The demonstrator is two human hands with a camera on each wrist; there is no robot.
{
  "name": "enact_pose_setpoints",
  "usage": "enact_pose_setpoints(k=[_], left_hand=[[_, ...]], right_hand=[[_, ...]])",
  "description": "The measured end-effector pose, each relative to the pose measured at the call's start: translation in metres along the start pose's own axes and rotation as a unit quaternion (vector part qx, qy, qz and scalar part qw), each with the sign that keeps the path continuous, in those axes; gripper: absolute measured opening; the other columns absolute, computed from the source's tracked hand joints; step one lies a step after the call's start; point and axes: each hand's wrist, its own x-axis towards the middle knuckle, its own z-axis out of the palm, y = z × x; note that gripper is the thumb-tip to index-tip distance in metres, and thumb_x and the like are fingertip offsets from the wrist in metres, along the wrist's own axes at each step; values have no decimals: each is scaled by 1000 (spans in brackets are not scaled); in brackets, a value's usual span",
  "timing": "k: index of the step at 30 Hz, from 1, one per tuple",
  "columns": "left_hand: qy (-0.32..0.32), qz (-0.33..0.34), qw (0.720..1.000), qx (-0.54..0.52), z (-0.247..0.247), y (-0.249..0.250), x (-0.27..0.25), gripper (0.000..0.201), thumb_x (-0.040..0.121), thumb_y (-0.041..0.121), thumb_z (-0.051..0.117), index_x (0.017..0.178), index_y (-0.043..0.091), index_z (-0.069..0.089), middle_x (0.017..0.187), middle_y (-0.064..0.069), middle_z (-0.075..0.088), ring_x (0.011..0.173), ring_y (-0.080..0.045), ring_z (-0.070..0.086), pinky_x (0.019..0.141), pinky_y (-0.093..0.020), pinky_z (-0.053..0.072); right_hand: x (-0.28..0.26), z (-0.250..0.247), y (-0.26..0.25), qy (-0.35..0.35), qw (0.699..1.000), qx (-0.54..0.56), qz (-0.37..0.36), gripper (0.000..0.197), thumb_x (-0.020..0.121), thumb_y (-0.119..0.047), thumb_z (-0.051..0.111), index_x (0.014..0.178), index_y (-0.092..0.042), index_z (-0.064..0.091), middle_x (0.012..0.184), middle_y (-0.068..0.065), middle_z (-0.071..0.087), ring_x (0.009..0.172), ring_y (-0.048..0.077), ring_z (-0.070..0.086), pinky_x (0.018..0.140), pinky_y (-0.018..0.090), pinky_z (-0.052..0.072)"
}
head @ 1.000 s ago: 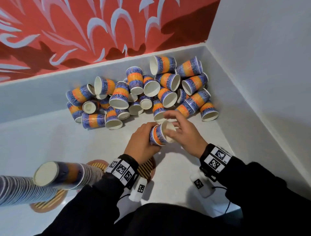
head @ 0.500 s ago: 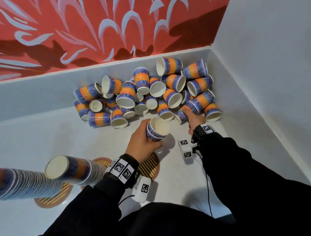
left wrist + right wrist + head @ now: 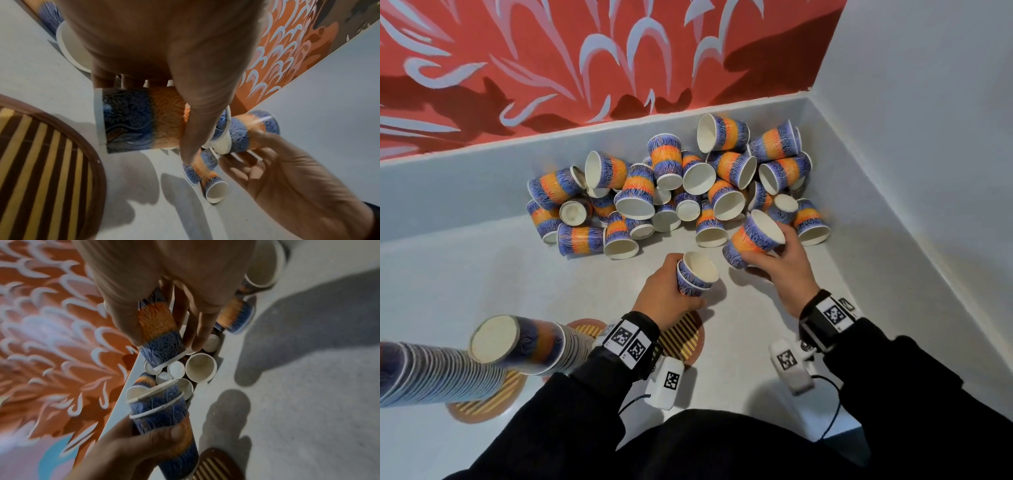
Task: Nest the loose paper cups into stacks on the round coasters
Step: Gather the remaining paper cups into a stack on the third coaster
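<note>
We have two tall nested stacks of blue-and-orange paper cups [image 3: 431, 373] on striped round coasters [image 3: 482, 407]. Our left hand [image 3: 661, 298] grips a short nested stack [image 3: 697, 274]; our right hand [image 3: 787, 263] grips one loose cup [image 3: 753, 238]. The big pile of loose cups [image 3: 671, 192] remains.

The place looks like a decorated indoor corner, perhaps a studio or café space, though which cannot be told: a red wall mural [image 3: 592, 58] with pale painted fronds meets a plain white wall [image 3: 928, 113] above a smooth grey-white table [image 3: 465, 274].
</note>
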Motion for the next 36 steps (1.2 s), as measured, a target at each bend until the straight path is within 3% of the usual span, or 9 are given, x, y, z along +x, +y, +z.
enact_pose_setpoints(k=[3,8,13,17,23,27,31,34,36], left_hand=[[-5,14,1000,-3,5,6,0,80,73,18,92,138,27,45,117,10,65,108,-16,65,88,-26,49],[-9,53,998,-34,13,18,-1,85,70,17,91,139,31,45,120,10,69,108,-13,68,92,-32,56],[-2,64,994,-93,9,15,-7,96,66,21,96,145,35,44,129,16,68,115,0,66,98,-25,54],[-12,64,993,-95,3,10,-10,95,67,25,96,144,35,42,131,18,65,117,2,64,101,-25,52],[0,42,994,-103,-3,6,-16,90,70,22,96,138,42,39,129,23,60,112,15,60,90,-13,47],[31,26,992,-123,-8,4,-21,84,74,20,93,136,38,39,125,25,56,105,20,57,82,-6,45],[46,28,990,-127,-9,4,-21,85,77,23,92,139,40,36,125,27,54,110,15,53,86,-8,41],[44,37,991,-119,-9,7,-21,85,79,28,90,140,44,33,124,33,52,108,21,51,84,-4,40],[44,42,991,-119,-10,9,-22,83,80,32,89,141,45,33,124,34,52,109,21,51,86,-5,41]], right_hand=[[-17,2,-11,-57,991,-74,-92,72,77,7,87,135,-22,56,127,-1,69,118,13,70,98,33,60],[-23,1,-16,-165,964,-192,-82,87,74,-9,94,144,-30,48,128,-1,75,127,15,66,111,39,50],[-16,-5,-26,-215,948,-218,-82,69,79,-5,91,137,-25,59,122,1,77,122,15,69,112,47,50],[-13,-1,-19,-210,951,-210,-89,59,81,-3,87,126,-32,64,113,2,75,114,20,69,103,55,55],[-15,13,-8,-191,953,-207,-109,57,77,-12,73,126,-37,59,125,-15,64,120,13,62,95,39,59],[4,6,-8,-45,959,-226,-164,57,82,2,72,121,-37,57,130,-5,59,119,17,58,102,44,55],[53,-18,-7,81,846,-446,-280,51,82,-11,78,127,-32,65,146,6,52,137,34,46,112,45,41],[88,-33,-1,-25,749,-615,-247,49,91,-19,74,136,-35,65,160,11,41,142,42,43,115,52,41],[98,-39,-7,-97,732,-640,-212,47,91,-13,73,133,-32,66,154,10,44,130,42,55,106,50,49]])
